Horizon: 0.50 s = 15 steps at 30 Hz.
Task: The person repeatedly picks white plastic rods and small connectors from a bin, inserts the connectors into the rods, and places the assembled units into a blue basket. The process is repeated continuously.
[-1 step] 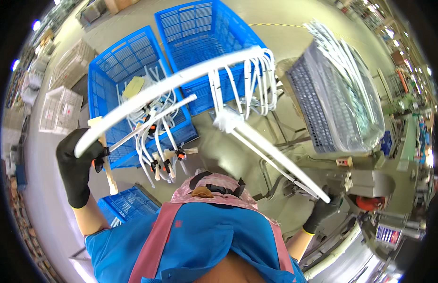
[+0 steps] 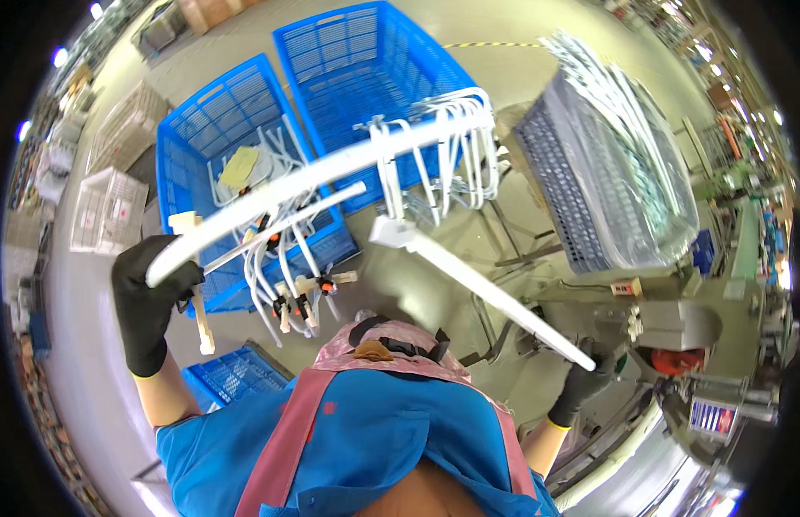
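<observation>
My left hand, in a black glove, is closed beside the left end of a long curved white bar. It grips a thin white tube that slants up to the right below the bar; a cream stick-like fitting hangs at the fingers. Several bent white tubes hang from the bar's right end. From a white joint block, a straight white bar slopes down to my gloved right hand. That bar's end covers part of this hand, and its fingers are blurred.
Ahead on the left, a blue crate holds white tubes and a yellowish piece; another blue crate stands beside it. Tubes with black-and-orange fittings hang nearer me. On the right, a grey basket carries plastic-wrapped white tubes. Machinery stands at far right.
My left hand has shifted slightly right. The joint block sits lower and further left, and the thin tube seen alongside the straight bar no longer shows. The whole view has shifted a little.
</observation>
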Motion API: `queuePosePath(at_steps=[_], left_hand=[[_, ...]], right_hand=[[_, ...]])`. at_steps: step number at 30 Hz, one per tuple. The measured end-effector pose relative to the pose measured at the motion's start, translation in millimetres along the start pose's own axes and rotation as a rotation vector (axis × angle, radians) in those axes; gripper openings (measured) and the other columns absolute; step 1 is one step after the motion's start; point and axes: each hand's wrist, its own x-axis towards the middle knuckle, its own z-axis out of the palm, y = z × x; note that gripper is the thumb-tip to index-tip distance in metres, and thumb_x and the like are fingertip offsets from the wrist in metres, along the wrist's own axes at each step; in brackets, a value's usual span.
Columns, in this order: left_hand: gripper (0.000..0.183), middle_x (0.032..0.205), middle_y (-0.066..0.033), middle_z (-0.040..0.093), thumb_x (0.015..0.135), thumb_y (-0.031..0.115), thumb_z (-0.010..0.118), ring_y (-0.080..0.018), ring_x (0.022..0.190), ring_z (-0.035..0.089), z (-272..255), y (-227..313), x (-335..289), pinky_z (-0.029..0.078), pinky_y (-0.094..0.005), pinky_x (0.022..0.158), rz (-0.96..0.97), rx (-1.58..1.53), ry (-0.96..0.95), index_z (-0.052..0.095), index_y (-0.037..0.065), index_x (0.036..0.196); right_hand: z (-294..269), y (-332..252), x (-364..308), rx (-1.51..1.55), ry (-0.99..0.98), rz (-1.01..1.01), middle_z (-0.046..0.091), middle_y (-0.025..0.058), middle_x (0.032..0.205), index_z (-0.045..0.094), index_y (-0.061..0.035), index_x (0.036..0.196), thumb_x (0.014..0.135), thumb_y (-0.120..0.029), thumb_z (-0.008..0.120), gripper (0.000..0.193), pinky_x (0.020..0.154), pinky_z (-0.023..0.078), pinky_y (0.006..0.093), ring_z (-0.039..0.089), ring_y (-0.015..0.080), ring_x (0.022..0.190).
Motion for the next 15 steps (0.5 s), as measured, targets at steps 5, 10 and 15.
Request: queuePosePath(at_steps=[5,10,15], left_hand=[[0.032,0.084,-0.0118,0.067,0.062,0.004,0.078,-0.0222,0.076,0.064,103,27,9,0.049,-0.0310,0.069,0.417,0.255,-0.549,0.068,-0.001,0.091],[0.034,0.115,-0.0169,0.064,0.073,0.010,0.075,-0.0302,0.103,0.062,229,47,-29,0.049,-0.0379,0.089,0.478,0.044,-1.142,0.067,0.000,0.105],[0.042,0.107,-0.0190,0.066,0.078,0.023,0.073,-0.0315,0.091,0.066,326,66,-64,0.050,-0.0368,0.083,0.463,0.016,-1.705,0.064,-0.002,0.111]], right_hand=[[-70,0,-40,-0.045,-0.017,0.071,0.059,0.0056,0.067,0.057,-0.0049,0.072,0.071,-0.003,0.076,0.019,0.056,0.044,0.0272,0.053,0.0135,0.059],[-169,34,-82,-0.001,0.075,0.193,0.054,0.0023,0.064,0.054,-0.0072,0.069,0.067,0.001,0.075,0.023,0.056,0.042,0.0278,0.049,0.0129,0.058],[-235,86,-124,0.035,0.094,0.357,0.051,-0.0002,0.066,0.050,-0.0070,0.070,0.074,0.003,0.071,0.024,0.055,0.040,0.0271,0.045,0.0098,0.061]])
